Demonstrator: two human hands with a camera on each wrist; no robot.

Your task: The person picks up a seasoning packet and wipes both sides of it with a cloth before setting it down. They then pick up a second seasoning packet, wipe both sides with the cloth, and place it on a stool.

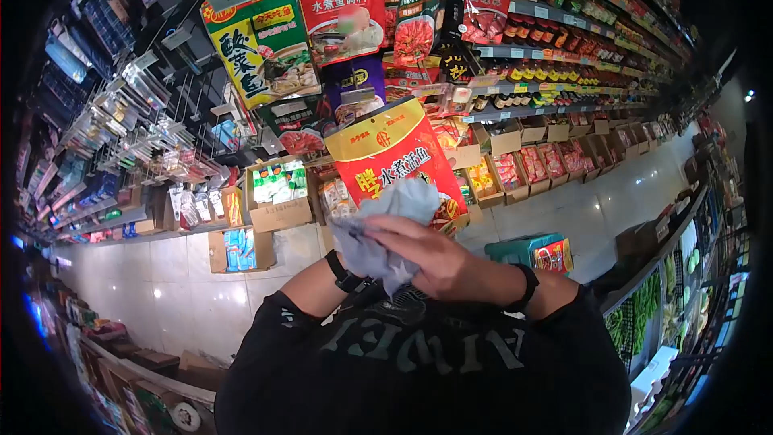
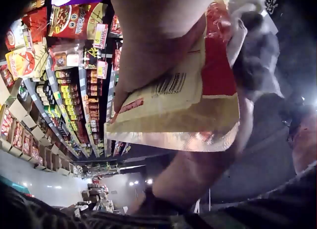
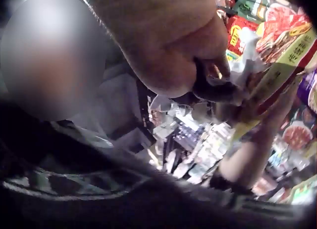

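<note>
A red seasoning packet with a gold top (image 1: 378,141) is held up in front of the chest in the head view. My left hand (image 2: 158,36) grips it, its fingers over the back near the barcode (image 2: 171,84) in the left wrist view; in the head view this hand is mostly hidden by the cloth and packet. My right hand (image 1: 431,254) holds a crumpled grey cloth (image 1: 403,201) against the packet's lower front. The right wrist view shows that hand (image 3: 173,46) with bent fingers, the cloth (image 3: 247,56) beside the packet's edge (image 3: 280,78).
Hanging seasoning packets (image 1: 346,12) fill the rack just ahead. Shelves of jars (image 1: 547,36) run off to the right, above open cartons (image 1: 531,165). A carton of blue packs (image 1: 241,250) and a green box (image 1: 523,250) stand low down. Wire hooks (image 1: 145,105) project at left.
</note>
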